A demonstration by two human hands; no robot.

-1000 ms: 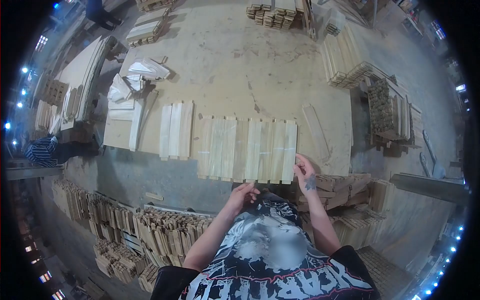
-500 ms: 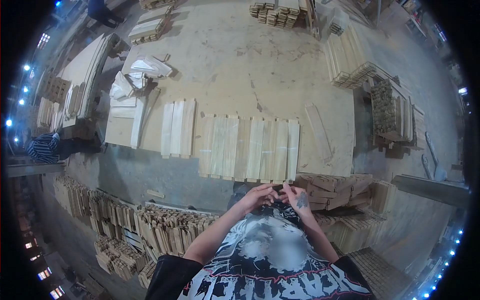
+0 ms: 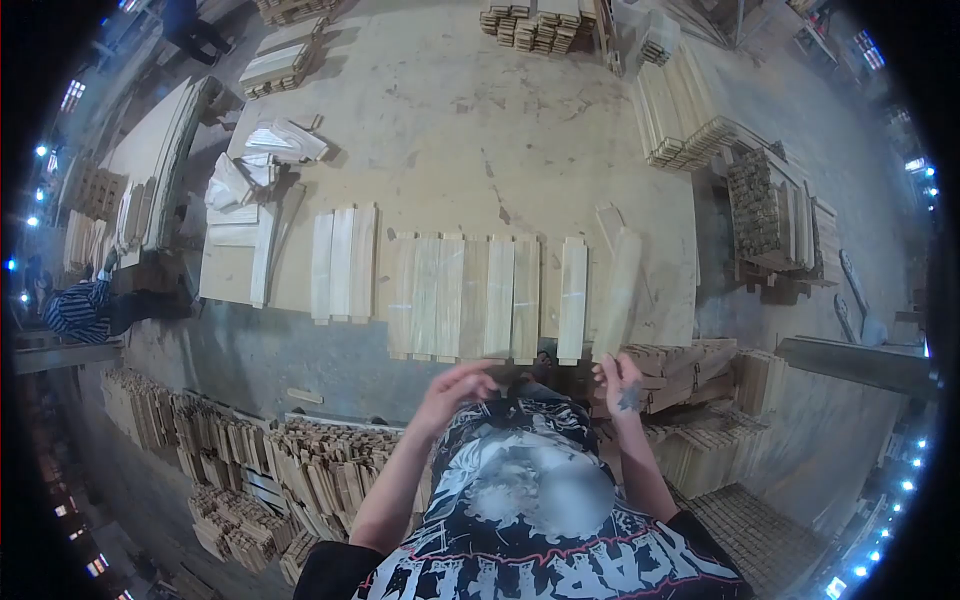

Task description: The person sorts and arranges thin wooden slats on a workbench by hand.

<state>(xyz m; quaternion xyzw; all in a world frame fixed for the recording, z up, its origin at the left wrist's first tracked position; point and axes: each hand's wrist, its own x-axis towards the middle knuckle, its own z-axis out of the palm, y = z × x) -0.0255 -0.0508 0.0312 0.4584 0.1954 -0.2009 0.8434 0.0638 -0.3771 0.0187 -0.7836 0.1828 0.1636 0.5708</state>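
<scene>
A row of pale wooden slats [image 3: 460, 296] lies side by side on the big worktable [image 3: 450, 150], with a gap before a single slat [image 3: 572, 298] at its right end. My right hand [image 3: 620, 382] grips the near end of another slat [image 3: 616, 292], which is lifted and leans to the right of the row. At the table's near edge, just below the row, my left hand [image 3: 455, 385] hovers with fingers apart and nothing in it.
Three more slats [image 3: 340, 262] lie left of the row, with white scraps [image 3: 250, 180] beyond. Stacked wood pieces stand at my right [image 3: 680, 372], below left [image 3: 320, 465] and across the floor [image 3: 770, 210]. A person in a striped top [image 3: 80, 310] is far left.
My hands met at the table's near edge, then parted. The right hand now holds a raised, tilted slat, and a gap has opened near the row's right end.
</scene>
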